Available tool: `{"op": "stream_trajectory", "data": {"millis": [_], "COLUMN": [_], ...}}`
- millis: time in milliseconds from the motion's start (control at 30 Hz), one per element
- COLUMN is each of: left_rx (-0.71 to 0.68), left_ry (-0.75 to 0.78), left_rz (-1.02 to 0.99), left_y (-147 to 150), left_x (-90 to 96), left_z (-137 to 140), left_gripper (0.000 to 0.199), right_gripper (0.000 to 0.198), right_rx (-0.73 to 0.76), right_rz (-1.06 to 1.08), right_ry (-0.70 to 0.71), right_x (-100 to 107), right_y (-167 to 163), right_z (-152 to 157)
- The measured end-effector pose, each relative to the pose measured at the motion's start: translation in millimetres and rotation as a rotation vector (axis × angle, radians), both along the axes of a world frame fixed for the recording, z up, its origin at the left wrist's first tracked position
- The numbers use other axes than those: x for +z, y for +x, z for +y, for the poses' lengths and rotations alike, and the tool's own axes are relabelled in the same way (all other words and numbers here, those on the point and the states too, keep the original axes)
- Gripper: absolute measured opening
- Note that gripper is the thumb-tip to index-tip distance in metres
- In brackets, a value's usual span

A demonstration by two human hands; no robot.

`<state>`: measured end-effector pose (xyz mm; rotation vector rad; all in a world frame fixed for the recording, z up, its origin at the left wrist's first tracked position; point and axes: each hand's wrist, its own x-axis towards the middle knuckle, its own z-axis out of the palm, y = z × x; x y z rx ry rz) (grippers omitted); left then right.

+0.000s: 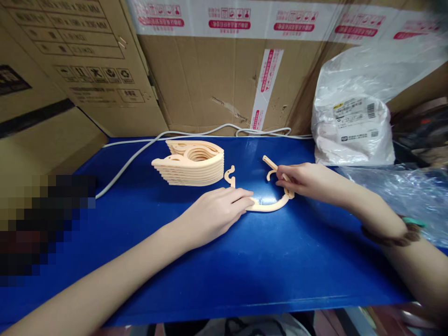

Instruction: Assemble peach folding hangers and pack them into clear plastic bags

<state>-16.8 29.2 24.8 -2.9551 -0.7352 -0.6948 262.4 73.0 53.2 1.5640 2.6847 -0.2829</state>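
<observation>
A cream plastic folding hanger (pixel 270 207) lies on the blue tabletop, its parts spread apart in a curve. My left hand (pixel 222 207) is closed on the hanger's left part, and a small hooked end (pixel 229 176) sticks out beyond the fingers. With fingers pinched, my right hand (pixel 299 179) grips the right part, which slants up past the fingertips. A small curved hook pokes out below that part. Left of the hanger stands a neat stack of folded cream hangers (pixel 192 172), which neither hand touches. My fingers hide some of the hanger's joints.
Cardboard boxes (pixel 210 84) wall off the back and left of the blue table (pixel 266 270). A white cable (pixel 131 163) runs along the back edge. At the right are a white plastic bag (pixel 353 116) with a label and clear plastic wrap (pixel 395 191).
</observation>
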Motion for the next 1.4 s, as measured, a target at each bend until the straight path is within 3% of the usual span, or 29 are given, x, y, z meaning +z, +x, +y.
{"op": "stream_trajectory", "data": {"millis": [300, 733, 900, 1067, 1233, 1400], "left_rx": [0.067, 0.048, 0.047, 0.053, 0.084, 0.154], "left_ry": [0.142, 0.125, 0.079, 0.064, 0.071, 0.057], "left_rz": [0.063, 0.052, 0.069, 0.082, 0.063, 0.063], "left_y": [2, 3, 4, 3, 4, 2], "left_x": [3.7, -0.2, 0.2, 0.7, 2.5, 3.5], "left_z": [2, 1, 1, 1, 0, -3], "left_gripper": [0.016, 0.018, 0.021, 0.028, 0.03, 0.029], "right_gripper": [0.024, 0.028, 0.019, 0.029, 0.036, 0.034], "right_rx": [0.066, 0.164, 0.179, 0.167, 0.198, 0.271], "right_rz": [0.125, 0.126, 0.188, 0.293, 0.321, 0.318], "right_ry": [-0.293, -0.37, -0.487, -0.609, -0.619, -0.533], "right_x": [13, 22, 23, 19, 15, 11], "right_y": [4, -18, -27, -31, -35, -44], "right_z": [-3, -23, -31, -33, -34, -42]}}
